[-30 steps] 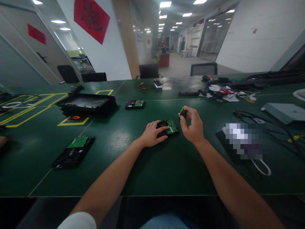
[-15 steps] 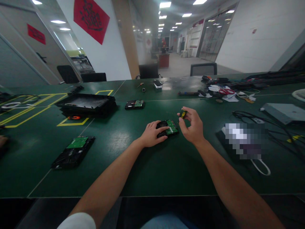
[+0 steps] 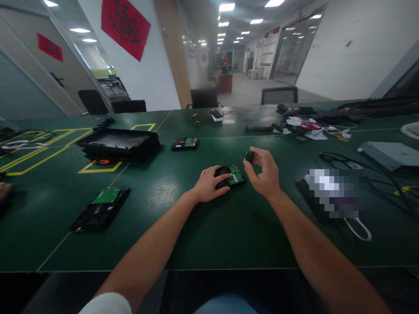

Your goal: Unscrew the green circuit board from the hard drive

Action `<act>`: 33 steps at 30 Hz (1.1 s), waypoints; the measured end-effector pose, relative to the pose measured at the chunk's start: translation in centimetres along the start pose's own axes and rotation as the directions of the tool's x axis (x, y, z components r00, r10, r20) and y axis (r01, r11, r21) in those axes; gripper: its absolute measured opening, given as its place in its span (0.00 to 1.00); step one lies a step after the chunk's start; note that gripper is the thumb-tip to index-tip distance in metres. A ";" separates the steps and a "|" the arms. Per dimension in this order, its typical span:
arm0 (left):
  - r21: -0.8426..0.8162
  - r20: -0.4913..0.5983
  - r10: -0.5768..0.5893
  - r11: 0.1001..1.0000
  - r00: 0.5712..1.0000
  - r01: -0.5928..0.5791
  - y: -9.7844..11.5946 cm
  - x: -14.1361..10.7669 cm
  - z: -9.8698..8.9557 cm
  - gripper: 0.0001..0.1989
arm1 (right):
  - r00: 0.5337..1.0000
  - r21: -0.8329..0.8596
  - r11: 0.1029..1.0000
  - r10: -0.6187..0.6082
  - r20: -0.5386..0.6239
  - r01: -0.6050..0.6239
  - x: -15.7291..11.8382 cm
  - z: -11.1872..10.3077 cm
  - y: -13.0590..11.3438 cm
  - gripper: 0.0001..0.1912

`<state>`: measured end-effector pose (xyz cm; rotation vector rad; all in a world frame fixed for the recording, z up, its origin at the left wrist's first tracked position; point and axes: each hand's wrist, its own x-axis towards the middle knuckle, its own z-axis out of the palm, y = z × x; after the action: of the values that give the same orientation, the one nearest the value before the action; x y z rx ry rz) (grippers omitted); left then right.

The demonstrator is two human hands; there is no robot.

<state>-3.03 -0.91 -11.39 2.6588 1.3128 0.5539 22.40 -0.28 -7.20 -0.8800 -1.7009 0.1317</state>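
Note:
My left hand (image 3: 210, 184) lies across a black hard drive (image 3: 223, 171) with a green circuit board, gripping it flat against the table. Its thumb is at the near side, and one finger stretches over the board (image 3: 236, 174). Just right of the drive, my right hand (image 3: 264, 172) is raised and pinches a small rounded dark thing with yellow on it (image 3: 249, 155) between thumb and fingers. Its kind and its lower end cannot be made out. A second drive (image 3: 101, 208) lies at the left, and a third (image 3: 185, 143) farther back.
Black stacked trays (image 3: 119, 141) stand at the back left. A blurred-out white item (image 3: 334, 192), cables and a grey metal box (image 3: 391, 155) lie at the right. Scissors (image 3: 310, 126) and papers are beyond. Another person's hand (image 3: 4, 191) shows at the left edge.
The small thing in my right fingers has turned, so less of its yellow shows. My left hand and the drive have stayed still. The other person's hand at the left edge has shifted slightly.

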 end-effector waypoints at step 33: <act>0.012 -0.006 0.019 1.000 1.000 -0.019 -0.1 0.0 0.1 0.29 | 0.998 -0.021 0.999 -0.047 0.031 0.047 0.1 0.0 -0.2 0.22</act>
<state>-3.07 -0.80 -11.53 2.6836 1.2980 0.5591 22.32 -0.41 -6.96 -0.8576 -1.7535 0.0953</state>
